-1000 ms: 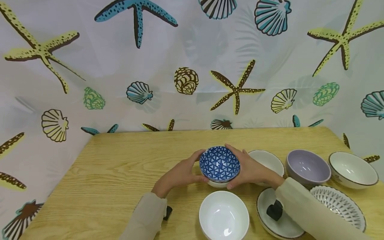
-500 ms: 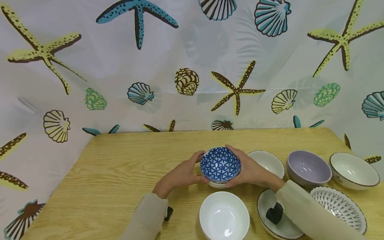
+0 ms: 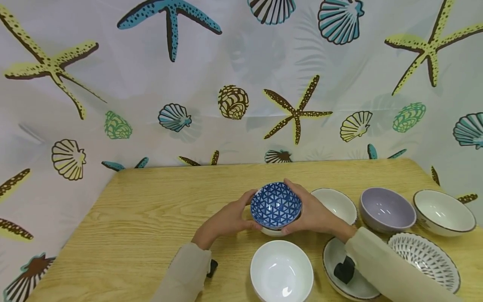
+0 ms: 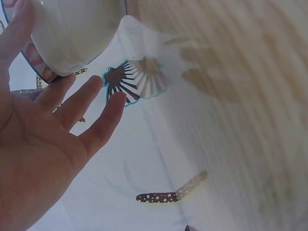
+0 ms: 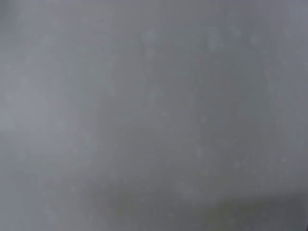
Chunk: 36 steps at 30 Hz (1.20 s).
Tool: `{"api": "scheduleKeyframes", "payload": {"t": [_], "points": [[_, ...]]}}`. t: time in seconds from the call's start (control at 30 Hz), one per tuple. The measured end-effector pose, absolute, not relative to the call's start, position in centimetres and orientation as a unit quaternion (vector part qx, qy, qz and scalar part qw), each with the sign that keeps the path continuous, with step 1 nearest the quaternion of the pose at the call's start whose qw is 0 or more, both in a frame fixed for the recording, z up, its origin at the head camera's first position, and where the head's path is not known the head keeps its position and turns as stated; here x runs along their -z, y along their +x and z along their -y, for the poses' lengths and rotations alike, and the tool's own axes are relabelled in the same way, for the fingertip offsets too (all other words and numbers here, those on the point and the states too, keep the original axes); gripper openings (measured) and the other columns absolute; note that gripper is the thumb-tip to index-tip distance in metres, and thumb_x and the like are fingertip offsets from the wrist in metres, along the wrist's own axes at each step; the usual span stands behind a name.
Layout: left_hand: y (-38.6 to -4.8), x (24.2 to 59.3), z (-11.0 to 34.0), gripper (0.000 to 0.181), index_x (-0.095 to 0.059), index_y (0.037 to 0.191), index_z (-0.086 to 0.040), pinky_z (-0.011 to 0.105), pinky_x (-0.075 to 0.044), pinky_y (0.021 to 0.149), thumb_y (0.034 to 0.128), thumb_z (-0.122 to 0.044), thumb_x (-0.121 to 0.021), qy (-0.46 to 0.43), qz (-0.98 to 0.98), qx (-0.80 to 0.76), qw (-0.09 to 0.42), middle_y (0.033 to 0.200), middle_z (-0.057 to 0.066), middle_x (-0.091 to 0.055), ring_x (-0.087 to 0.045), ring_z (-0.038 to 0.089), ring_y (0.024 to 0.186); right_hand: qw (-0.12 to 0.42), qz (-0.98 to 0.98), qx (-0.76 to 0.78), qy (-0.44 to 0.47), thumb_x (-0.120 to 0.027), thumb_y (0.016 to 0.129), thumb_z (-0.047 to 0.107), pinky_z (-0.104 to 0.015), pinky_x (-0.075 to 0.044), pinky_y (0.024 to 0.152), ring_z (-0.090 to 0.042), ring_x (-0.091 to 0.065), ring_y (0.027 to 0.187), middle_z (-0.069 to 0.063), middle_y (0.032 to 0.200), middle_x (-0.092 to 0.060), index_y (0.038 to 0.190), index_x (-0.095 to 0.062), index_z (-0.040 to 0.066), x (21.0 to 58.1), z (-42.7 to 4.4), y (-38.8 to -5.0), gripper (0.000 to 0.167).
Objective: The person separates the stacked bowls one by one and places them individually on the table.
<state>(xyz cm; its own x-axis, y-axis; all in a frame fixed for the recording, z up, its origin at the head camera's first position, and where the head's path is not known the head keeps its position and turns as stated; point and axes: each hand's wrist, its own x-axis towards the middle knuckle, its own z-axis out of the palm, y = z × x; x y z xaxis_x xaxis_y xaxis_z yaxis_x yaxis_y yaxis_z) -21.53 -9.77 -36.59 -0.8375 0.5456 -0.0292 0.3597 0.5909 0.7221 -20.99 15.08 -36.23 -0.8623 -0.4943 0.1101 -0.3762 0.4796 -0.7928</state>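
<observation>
A bowl with a blue and white triangle pattern (image 3: 276, 205) is held between both hands near the middle of the table. My left hand (image 3: 230, 218) grips its left side, thumb in front and fingers behind. On the right side, my right hand (image 3: 311, 212) holds it the same way. A pale wall shows below the blue rim; whether it belongs to a second bowl cannot be told. In the left wrist view, the pale underside (image 4: 77, 33) has a reddish band near the edge, and several fingers (image 4: 103, 125) spread beside it. The right wrist view is a grey blur.
Just in front stands a plain white bowl (image 3: 281, 272). To the right are a cream bowl (image 3: 336, 203), a purple bowl (image 3: 388, 209), a wide white bowl (image 3: 444, 212), a patterned dish (image 3: 424, 260) and a dark-rimmed bowl (image 3: 351, 283) partly under the right sleeve. A shell-print cloth (image 3: 241, 138) hangs behind.
Both hands keep holding the blue patterned bowl in nearly the same place. The bowl's near edge seems slightly higher; otherwise only a slight shift of the whole view shows.
</observation>
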Motion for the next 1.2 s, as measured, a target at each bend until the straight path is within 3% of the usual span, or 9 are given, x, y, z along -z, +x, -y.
{"api": "scheduleKeyframes", "payload": {"t": [0.47,1.2], "points": [[-21.7,36.7,9.8,0.091,-0.022,0.150,-0.013,0.054,-0.031,0.110,0.0797,-0.031,-0.077,0.266,-0.878,-0.377,0.130,0.148,0.016,-0.040,-0.039,0.035,0.136,0.052,-0.859,0.443,-0.252,-0.088,0.064,0.029,-0.056,-0.038,0.103,-0.044,-0.038,0.131,-0.023,0.151,-0.026,0.153,-0.012,0.003,36.2,-15.1,-20.8,0.120],[-21.7,36.5,9.8,0.094,-0.018,0.152,-0.014,0.052,-0.029,0.112,0.0805,-0.036,-0.076,0.235,-0.887,-0.368,0.152,0.156,0.009,-0.029,-0.033,0.032,0.141,0.041,-0.849,0.479,-0.220,-0.085,0.069,0.026,-0.057,-0.038,0.103,-0.046,-0.034,0.133,-0.019,0.153,-0.023,0.154,-0.012,0.013,34.7,-16.1,-20.3,0.113]]}}
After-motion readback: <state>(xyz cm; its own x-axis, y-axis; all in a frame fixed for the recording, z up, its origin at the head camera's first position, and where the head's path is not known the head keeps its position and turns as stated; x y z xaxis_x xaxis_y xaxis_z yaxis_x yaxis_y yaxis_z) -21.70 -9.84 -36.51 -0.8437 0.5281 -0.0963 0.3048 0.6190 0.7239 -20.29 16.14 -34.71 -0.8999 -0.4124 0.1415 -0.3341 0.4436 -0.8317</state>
